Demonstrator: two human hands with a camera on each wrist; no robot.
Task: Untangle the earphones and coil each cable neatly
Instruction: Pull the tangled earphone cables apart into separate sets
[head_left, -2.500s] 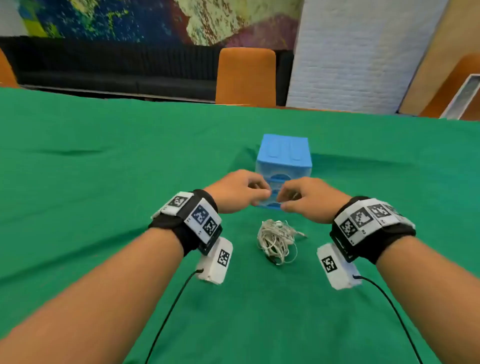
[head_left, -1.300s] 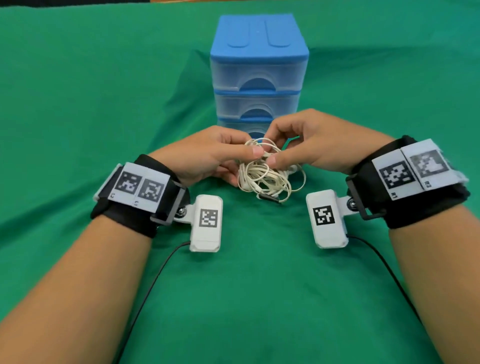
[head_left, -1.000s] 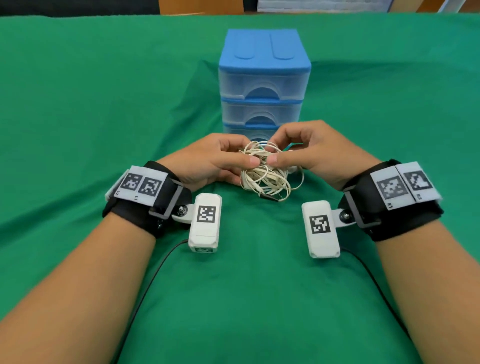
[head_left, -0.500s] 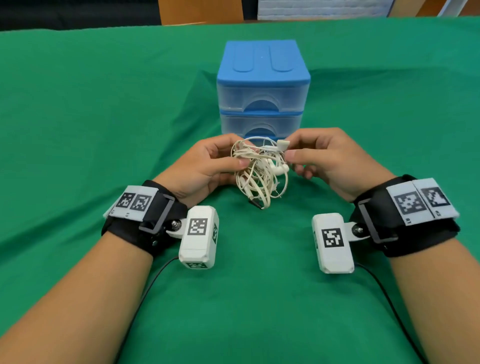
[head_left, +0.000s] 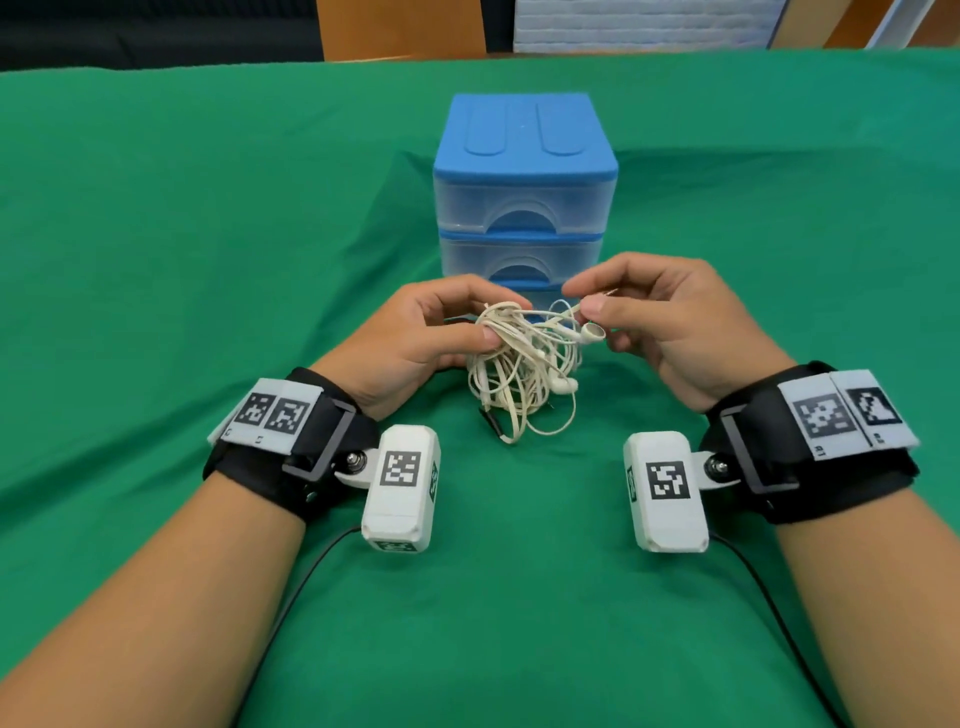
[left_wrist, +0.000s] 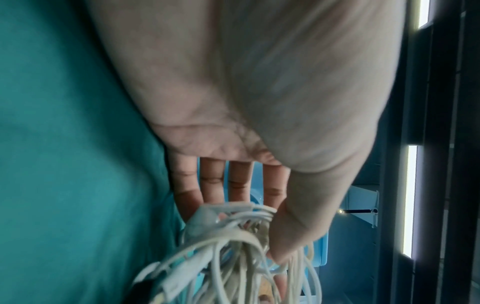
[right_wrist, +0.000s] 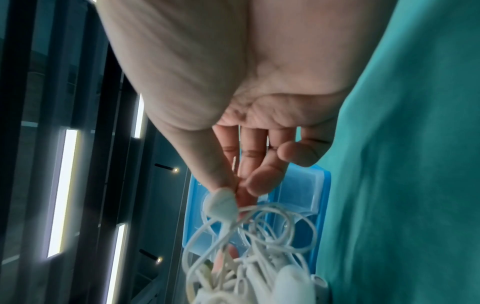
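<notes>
white earphones (head_left: 519, 364) tangled, pinched by left hand (head_left: 415, 343) and right hand (head_left: 670, 322).

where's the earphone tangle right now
In the head view the earphone tangle hangs at centre between both hands, just in front of the blue drawer unit: the left hand grips its top and the right hand pinches one strand.

The tangle of earphones (head_left: 519, 369), which lay on the green cloth beneath both hands 2.5 s ago, has been lifted — its top is now pinched by the left hand (head_left: 415, 338) and its loops hang down to the cloth. One earbud (head_left: 591, 331) has been drawn out to the side by the right hand (head_left: 670, 322) — thumb and forefinger are closed on its cable. The hands have been moved slightly apart since half a second ago.
</notes>
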